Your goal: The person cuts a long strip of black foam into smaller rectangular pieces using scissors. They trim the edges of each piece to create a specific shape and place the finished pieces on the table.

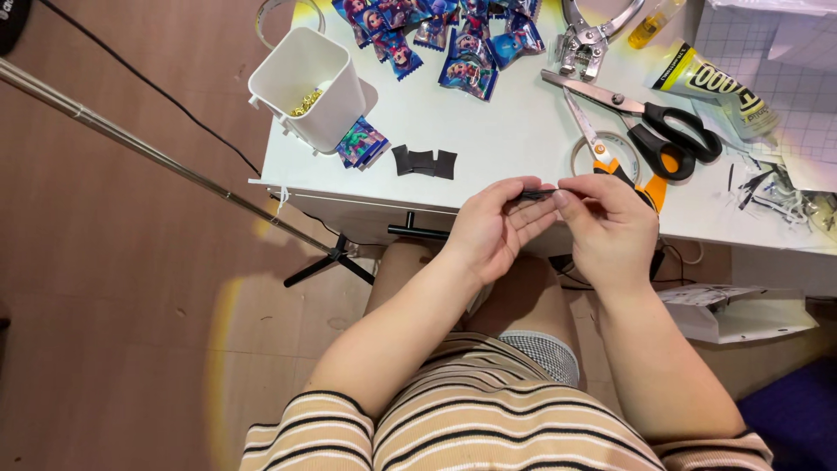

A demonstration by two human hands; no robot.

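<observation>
Head view: two hands [497,228] [608,222], one black strip [539,194]

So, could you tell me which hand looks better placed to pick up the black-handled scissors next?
Probably the right hand. The black-handled scissors lie on the white table just beyond it, on its side. The left hand is farther off, and both hands pinch the small black strip, so one must let go.

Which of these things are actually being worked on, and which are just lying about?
In hand:
- thin black strip, pinched between left hand and right hand

Lying about:
- black scissors
- orange scissors
- white cup
- colourful packets
- black pieces
- glue tube
</observation>
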